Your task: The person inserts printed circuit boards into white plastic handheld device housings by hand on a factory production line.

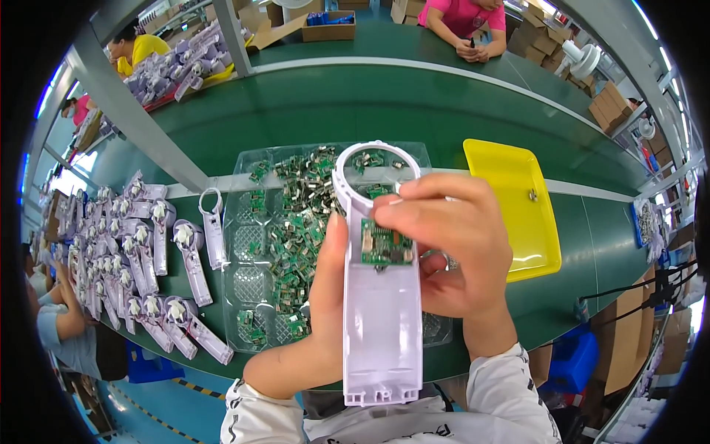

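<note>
Head view: left hand [325, 300] holds the purple shell [382, 318] tight; right hand [470, 240], I can't tell if pinching, touches the green board [386, 249] inside it, which crooked pushing could tip.

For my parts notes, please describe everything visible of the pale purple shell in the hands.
The pale purple shell looks like moulded plastic: a long, shallow trough with an open ring on top and small details at its lower end. Its hollow side faces the camera; it partly hides a clear tray. A green circuit board lies in its upper part. The left hand grips its left edge; the right hand is at its upper right.
</note>
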Tool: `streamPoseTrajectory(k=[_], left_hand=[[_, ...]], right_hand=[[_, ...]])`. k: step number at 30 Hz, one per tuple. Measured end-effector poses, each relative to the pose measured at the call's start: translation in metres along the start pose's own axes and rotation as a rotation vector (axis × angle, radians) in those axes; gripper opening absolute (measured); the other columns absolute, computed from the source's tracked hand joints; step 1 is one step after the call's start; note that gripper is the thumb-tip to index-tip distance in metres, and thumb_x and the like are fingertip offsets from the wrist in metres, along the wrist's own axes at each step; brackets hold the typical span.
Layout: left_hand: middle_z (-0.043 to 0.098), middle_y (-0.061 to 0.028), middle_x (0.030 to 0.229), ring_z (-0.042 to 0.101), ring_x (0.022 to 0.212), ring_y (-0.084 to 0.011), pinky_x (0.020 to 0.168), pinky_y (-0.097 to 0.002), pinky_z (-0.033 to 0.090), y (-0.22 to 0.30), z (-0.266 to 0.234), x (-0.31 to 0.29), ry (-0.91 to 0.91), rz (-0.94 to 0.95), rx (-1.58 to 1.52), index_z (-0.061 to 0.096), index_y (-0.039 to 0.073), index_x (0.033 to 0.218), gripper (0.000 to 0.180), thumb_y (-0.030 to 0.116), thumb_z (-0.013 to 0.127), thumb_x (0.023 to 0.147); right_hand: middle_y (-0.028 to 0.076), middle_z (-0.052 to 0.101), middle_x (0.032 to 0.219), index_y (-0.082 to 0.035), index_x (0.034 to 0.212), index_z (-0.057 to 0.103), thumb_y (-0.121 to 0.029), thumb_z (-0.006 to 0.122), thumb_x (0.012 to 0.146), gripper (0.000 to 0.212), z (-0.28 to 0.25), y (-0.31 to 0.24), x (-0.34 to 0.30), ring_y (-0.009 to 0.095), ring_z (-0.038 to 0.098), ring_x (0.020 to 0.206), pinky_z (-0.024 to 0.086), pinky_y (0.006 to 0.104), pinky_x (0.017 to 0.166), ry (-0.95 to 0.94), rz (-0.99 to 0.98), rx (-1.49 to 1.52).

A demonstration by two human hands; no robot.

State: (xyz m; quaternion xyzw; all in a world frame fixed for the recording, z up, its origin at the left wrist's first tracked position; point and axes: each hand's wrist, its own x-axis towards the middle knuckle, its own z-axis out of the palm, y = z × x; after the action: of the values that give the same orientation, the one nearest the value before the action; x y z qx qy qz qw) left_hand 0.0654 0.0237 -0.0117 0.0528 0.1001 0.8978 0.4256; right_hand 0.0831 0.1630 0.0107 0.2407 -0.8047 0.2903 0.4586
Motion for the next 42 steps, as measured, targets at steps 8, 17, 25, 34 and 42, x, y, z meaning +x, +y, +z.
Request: streamPoseTrajectory(k=[8, 17, 25, 34, 42], left_hand=[[0.057, -0.0126, 0.115, 0.056, 0.106, -0.0199, 0.092, -0.0345, 0.045, -0.011, -0.009, 0.003, -0.030, 0.173, 0.085, 0.045, 0.002, 0.127, 0.056, 0.047, 0.043, 0.094], [0.055, -0.0136, 0.115, 0.055, 0.105, -0.0216, 0.089, -0.0357, 0.046, -0.012, -0.018, 0.002, -0.148, 0.120, -0.109, 0.043, 0.004, 0.124, 0.057, 0.046, 0.051, 0.087], [0.055, -0.0143, 0.115, 0.056, 0.103, -0.0226, 0.089, -0.0367, 0.046, -0.016, -0.016, 0.001, -0.207, 0.144, -0.142, 0.045, 0.004, 0.121, 0.056, 0.044, 0.056, 0.084], [0.057, -0.0147, 0.111, 0.057, 0.101, -0.0222, 0.087, -0.0371, 0.047, -0.017, -0.018, 0.005, -0.286, 0.187, -0.079, 0.047, 0.005, 0.119, 0.054, 0.043, 0.057, 0.083], [0.056, -0.0141, 0.113, 0.054, 0.104, -0.0214, 0.090, -0.0371, 0.045, -0.013, -0.019, 0.005, -0.285, 0.161, -0.023, 0.048, 0.006, 0.117, 0.054, 0.046, 0.058, 0.082]], right_hand=[[0.003, 0.068, 0.095, -0.010, 0.104, 0.058, 0.003, 0.083, 0.060, 0.052, -0.003, 0.006, -0.008, 0.025, 0.062, 0.091, 0.056, 0.0314, 0.070, 0.020, -0.149, -0.095], [-0.001, 0.068, 0.098, -0.015, 0.100, 0.064, -0.011, 0.072, 0.069, 0.033, -0.008, 0.001, -0.003, 0.023, 0.061, 0.096, 0.049, 0.0311, 0.066, 0.050, -0.187, -0.039], [0.000, 0.068, 0.099, -0.016, 0.101, 0.057, -0.008, 0.075, 0.073, 0.034, -0.008, -0.008, -0.005, 0.025, 0.059, 0.100, 0.051, 0.0346, 0.071, 0.010, -0.147, -0.024], [0.000, 0.067, 0.100, -0.016, 0.104, 0.057, -0.010, 0.071, 0.079, 0.029, -0.006, -0.007, -0.006, 0.025, 0.058, 0.098, 0.050, 0.0343, 0.069, 0.038, -0.158, -0.012], [-0.002, 0.066, 0.097, -0.016, 0.100, 0.059, -0.005, 0.073, 0.074, 0.032, -0.002, -0.007, -0.005, 0.024, 0.058, 0.098, 0.050, 0.0319, 0.067, 0.080, -0.178, -0.037]])
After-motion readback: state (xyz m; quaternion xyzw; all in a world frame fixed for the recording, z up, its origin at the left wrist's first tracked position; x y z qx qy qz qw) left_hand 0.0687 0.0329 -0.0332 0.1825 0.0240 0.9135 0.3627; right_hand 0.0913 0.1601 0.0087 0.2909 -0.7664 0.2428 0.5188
